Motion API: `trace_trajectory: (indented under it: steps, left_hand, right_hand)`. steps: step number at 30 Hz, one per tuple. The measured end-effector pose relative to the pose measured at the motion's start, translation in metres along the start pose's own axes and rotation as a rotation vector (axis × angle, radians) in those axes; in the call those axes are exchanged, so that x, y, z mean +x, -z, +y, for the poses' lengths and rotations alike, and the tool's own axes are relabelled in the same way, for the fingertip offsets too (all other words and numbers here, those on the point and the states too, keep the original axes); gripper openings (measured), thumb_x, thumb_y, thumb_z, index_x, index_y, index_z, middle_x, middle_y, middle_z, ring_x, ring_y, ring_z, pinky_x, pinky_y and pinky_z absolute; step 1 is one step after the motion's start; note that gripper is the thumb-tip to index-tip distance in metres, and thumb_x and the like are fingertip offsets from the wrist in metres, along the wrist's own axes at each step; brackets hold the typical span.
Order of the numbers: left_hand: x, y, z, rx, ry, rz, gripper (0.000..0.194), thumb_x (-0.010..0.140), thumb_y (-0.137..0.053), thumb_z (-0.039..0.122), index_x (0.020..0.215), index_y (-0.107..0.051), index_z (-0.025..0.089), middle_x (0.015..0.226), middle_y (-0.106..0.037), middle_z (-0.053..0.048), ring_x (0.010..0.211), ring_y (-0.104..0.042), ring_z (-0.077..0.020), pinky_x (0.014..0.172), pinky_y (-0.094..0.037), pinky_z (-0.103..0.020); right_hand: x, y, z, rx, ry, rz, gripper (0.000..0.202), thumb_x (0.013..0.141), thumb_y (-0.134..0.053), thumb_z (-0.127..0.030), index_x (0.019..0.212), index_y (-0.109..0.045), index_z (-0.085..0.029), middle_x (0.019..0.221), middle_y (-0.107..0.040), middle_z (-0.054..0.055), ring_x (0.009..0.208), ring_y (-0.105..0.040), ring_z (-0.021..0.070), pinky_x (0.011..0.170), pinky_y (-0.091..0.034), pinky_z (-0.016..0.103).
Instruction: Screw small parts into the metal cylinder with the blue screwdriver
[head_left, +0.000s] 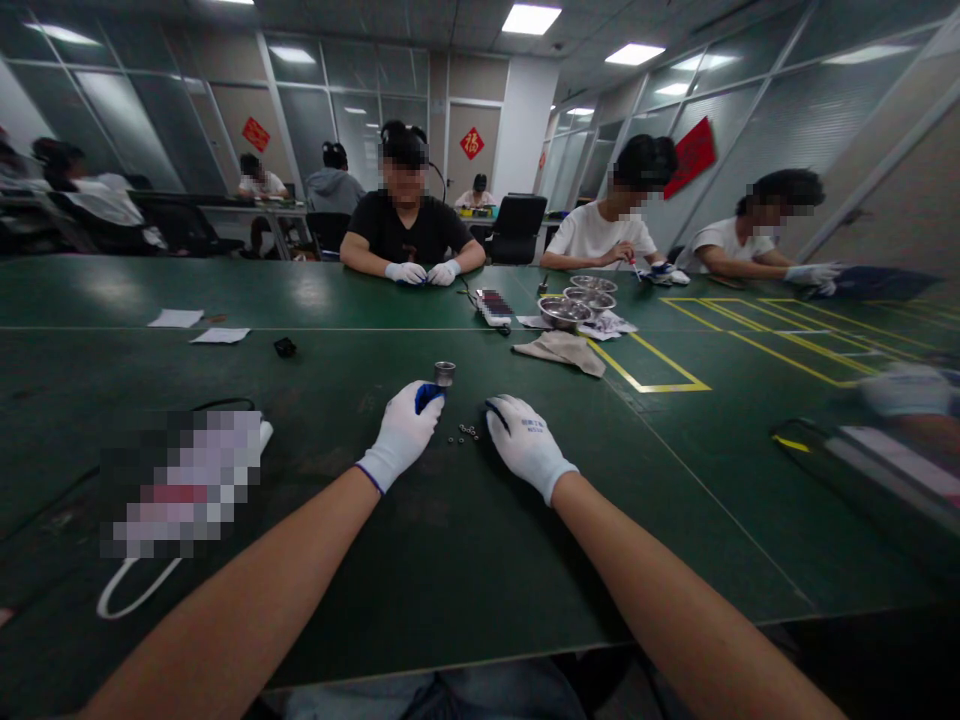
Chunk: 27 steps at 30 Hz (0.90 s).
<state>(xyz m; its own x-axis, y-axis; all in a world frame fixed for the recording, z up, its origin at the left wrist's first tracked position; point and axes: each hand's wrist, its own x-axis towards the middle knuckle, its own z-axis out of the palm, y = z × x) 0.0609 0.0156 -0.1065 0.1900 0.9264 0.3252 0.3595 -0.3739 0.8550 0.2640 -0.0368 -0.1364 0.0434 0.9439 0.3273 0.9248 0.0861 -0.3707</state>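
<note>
My left hand point(403, 432), in a white glove with a blue palm, is closed with its fingertips at a small metal cylinder point(444, 374). The cylinder looks like a short threaded sleeve, and its rim faces up. My right hand point(525, 440), gloved the same way, rests palm down on the table with its fingers bent and a little apart from the thumb. Nothing shows in it, though its palm is hidden. Between both hands lie several tiny metal nuts point(469, 431), closest to the right fingertips.
The green table point(337, 590) bears a blurred device point(187, 480) with a white strap at left. A small black part point(285, 347) and paper slips point(220, 336) lie beyond. A beige cloth point(562, 352) and metal bowls point(566, 313) stand ahead right. Co-workers sit opposite.
</note>
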Motion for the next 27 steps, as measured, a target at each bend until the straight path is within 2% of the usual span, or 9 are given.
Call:
trace_trajectory:
  steps: [3,7,11,17,21,27]
  left_hand:
    - [0.0,0.0,0.001,-0.003,0.005,-0.01,0.011,0.086,-0.061,0.029,0.085,-0.065,0.019,0.074,-0.067,-0.002,0.07,-0.062,-0.0198,0.069,-0.051,-0.032]
    - [0.001,0.001,0.001,0.0,0.015,-0.014,0.011,0.085,-0.062,0.029,0.086,-0.066,0.019,0.074,-0.068,-0.002,0.07,-0.063,-0.0201,0.069,-0.051,-0.032]
    - [0.001,0.002,0.0,0.011,0.017,-0.003,0.011,0.085,-0.062,0.029,0.084,-0.065,0.019,0.074,-0.068,-0.002,0.07,-0.063,-0.0198,0.07,-0.05,-0.032]
    - [0.001,0.004,-0.001,0.01,0.035,0.009,0.016,0.084,-0.061,0.034,0.086,-0.065,0.019,0.074,-0.065,-0.001,0.069,-0.06,-0.0188,0.067,-0.048,-0.031]
    - [0.001,0.005,-0.001,-0.009,0.06,-0.001,0.017,0.084,-0.06,0.035,0.085,-0.064,0.018,0.075,-0.065,-0.002,0.067,-0.058,-0.0187,0.065,-0.047,-0.031]
    - [-0.003,0.01,0.005,0.003,0.051,-0.029,0.017,0.083,-0.061,0.034,0.086,-0.066,0.018,0.077,-0.067,-0.002,0.069,-0.06,-0.0193,0.066,-0.049,-0.031]
  right_hand:
    - [0.001,-0.002,-0.005,-0.021,-0.005,-0.017,0.043,0.102,-0.051,-0.038,0.135,-0.066,-0.017,0.146,-0.061,0.018,0.138,-0.054,0.032,0.119,-0.039,0.05]
    - [0.011,-0.008,-0.009,-0.043,-0.038,-0.026,0.04,0.101,-0.051,-0.033,0.135,-0.067,-0.019,0.149,-0.058,0.018,0.141,-0.051,0.0349,0.119,-0.036,0.055]
    - [0.022,-0.014,0.005,-0.064,-0.082,-0.032,0.038,0.101,-0.049,-0.026,0.132,-0.07,-0.023,0.148,-0.061,0.013,0.141,-0.052,0.0333,0.119,-0.038,0.052]
    - [0.03,0.0,0.059,-0.131,-0.181,-0.019,0.04,0.1,-0.048,-0.026,0.134,-0.07,-0.021,0.149,-0.061,0.012,0.141,-0.053,0.0321,0.119,-0.04,0.048]
    - [0.029,0.022,0.103,-0.185,-0.27,0.0,0.042,0.1,-0.046,-0.025,0.134,-0.07,-0.021,0.148,-0.062,0.012,0.14,-0.054,0.0326,0.119,-0.041,0.049]
    - [0.023,0.058,0.171,-0.287,-0.41,0.019,0.046,0.098,-0.043,-0.023,0.136,-0.068,-0.014,0.148,-0.06,0.019,0.135,-0.057,0.0328,0.113,-0.044,0.045]
